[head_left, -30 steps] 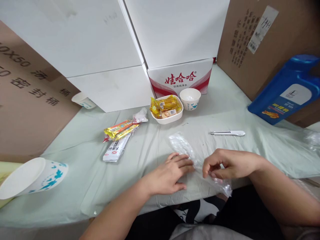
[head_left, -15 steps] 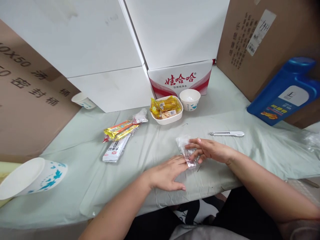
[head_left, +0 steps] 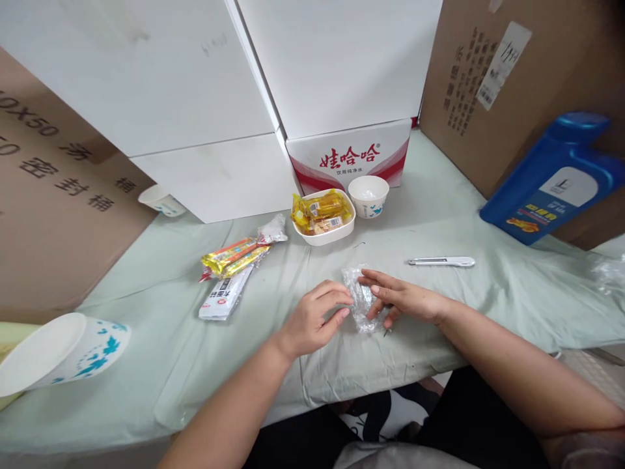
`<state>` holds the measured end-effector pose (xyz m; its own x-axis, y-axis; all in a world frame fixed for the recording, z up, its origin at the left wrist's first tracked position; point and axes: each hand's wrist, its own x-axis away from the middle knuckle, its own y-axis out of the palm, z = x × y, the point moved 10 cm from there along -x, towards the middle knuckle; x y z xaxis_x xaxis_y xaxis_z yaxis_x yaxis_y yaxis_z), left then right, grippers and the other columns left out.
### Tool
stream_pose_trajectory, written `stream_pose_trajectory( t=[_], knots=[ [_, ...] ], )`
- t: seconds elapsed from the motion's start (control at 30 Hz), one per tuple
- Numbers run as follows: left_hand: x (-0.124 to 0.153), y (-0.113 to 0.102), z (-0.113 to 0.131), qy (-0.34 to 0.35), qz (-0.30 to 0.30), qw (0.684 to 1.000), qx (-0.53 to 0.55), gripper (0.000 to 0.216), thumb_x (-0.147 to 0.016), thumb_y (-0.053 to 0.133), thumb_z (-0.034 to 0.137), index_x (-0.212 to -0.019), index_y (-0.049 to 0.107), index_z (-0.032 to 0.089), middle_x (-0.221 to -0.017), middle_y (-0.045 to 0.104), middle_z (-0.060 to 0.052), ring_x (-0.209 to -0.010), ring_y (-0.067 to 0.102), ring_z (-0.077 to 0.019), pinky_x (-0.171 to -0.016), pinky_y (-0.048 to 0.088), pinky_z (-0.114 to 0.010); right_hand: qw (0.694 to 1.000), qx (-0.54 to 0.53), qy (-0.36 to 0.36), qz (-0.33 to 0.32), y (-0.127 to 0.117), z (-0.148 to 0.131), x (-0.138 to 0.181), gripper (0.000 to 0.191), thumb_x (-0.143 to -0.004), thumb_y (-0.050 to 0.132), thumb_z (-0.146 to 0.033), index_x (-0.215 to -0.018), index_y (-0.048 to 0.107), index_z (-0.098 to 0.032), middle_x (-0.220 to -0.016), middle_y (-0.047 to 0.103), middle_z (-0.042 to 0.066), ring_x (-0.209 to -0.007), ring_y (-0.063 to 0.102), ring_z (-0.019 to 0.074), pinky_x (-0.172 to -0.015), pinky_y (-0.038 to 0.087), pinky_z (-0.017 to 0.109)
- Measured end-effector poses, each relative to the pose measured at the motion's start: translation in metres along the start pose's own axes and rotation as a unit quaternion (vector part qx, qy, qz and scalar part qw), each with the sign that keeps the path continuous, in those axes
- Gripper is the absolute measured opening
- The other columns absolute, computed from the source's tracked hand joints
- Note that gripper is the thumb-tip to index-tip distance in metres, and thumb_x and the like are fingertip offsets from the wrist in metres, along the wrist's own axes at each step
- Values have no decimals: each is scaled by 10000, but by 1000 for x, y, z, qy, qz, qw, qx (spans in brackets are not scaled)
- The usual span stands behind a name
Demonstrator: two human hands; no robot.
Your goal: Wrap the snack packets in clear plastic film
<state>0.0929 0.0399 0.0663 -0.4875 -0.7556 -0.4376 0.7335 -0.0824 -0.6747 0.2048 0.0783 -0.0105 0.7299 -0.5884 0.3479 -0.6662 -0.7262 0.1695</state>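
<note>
A crumpled clear plastic wrapper (head_left: 360, 301) lies on the green cloth near the table's front edge. Over its right side rests my right hand (head_left: 400, 296), fingers apart; the fingertips are on or just above the plastic. My left hand (head_left: 318, 316) is at the wrapper's left edge, fingers bent and thumb apart from them, with nothing visible between. To the right lies a white utility knife (head_left: 442, 261). Beyond the wrapper, a white bowl (head_left: 328, 240) holds yellow-wrapped snacks (head_left: 327, 205), beside a white paper cup (head_left: 370, 202) with clear plastic in it.
Yellow snack packets (head_left: 234, 256), a white printed packet (head_left: 225, 296) and a crumpled plastic bag (head_left: 272, 229) lie left. A paper bucket (head_left: 92, 345) tilts at far left. A blue bottle (head_left: 551, 189) leans at right. White boxes (head_left: 342, 65) and a brown carton (head_left: 454, 124) stand behind.
My left hand has lifted off the wrapper and drawn back to the left, its fingers bending. My right hand has stayed over the wrapper, which now looks more spread out.
</note>
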Motion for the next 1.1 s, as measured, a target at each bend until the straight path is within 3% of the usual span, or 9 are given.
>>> stream_pose_trajectory(
  t=[0.1,0.2,0.3,0.4,0.5,0.63,0.8,0.87,1.1],
  knots=[
    [-2,18,2,32,-65,996,-60,185,-937,483,186,-993,659,185,-1149,652,-90,-1256,514,-250,-1031,437,-429,1000,18,-4,4,0,0,-1,727,-914,540,-506,-1529,206,-305,-1590,201,139,-916,663,169,-575,575,259],
    [-2,33,-13,-9,-112,987,-119,177,-939,502,213,-887,669,186,-1102,672,-68,-1236,530,-258,-1030,431,-447,987,114,-53,104,-20,-8,2,609,-921,526,-443,-1466,356,-230,-1485,396,166,-878,668,182,-589,571,291],
    [-1,37,-20,-19,-119,984,-134,123,-917,555,221,-876,665,186,-1052,678,-55,-1162,567,-239,-1005,454,-427,905,299,-201,227,-31,-39,16,409,-922,521,-348,-1300,537,-193,-1316,567,146,-883,657,190,-693,571,339],
    [0,37,-20,-12,-109,983,-148,100,-907,579,239,-875,659,189,-1058,667,-58,-1153,563,-237,-1004,456,-429,811,476,-294,171,0,-47,17,333,-947,482,-298,-1246,588,-194,-1282,613,122,-1130,581,248,-935,500,441],
    [1,35,-21,-16,-94,983,-158,128,-919,547,227,-853,646,180,-1151,634,-87,-1140,564,-244,-990,465,-441,748,600,-252,128,10,-32,5,420,-948,503,-324,-1334,540,-163,-1410,521,151,-1343,396,338,-1044,372,568],
    [0,31,-24,-32,-78,988,-131,145,-923,474,142,-970,607,171,-1150,641,-97,-1123,568,-236,-977,477,-441,743,603,-256,140,6,-43,16,456,-946,512,-428,-1287,581,-132,-1410,509,171,-1346,374,340,-1046,363,533],
    [0,29,-26,-35,-82,987,-130,288,-932,419,113,-1168,572,176,-1177,639,-90,-1107,568,-224,-975,479,-437,751,591,-296,-9,32,-44,28,334,-859,658,-415,-1093,682,-178,-1052,666,104,-1002,568,233,-895,452,384],
    [1,31,-29,-36,-95,984,-147,296,-952,418,145,-1199,578,180,-1262,608,-91,-1152,545,-231,-999,464,-445,731,616,-291,-14,37,-39,25,178,-909,591,-282,-1007,701,-182,-947,669,83,-948,568,213,-848,446,355],
    [4,37,-41,-79,-123,966,-215,366,-958,493,287,-1308,550,195,-1410,526,-87,-1201,467,-275,-1026,424,-501,634,718,-287,-17,67,-28,31,196,-948,473,-149,-848,642,-150,-801,640,60,-794,540,198,-773,414,350]
  ],
)
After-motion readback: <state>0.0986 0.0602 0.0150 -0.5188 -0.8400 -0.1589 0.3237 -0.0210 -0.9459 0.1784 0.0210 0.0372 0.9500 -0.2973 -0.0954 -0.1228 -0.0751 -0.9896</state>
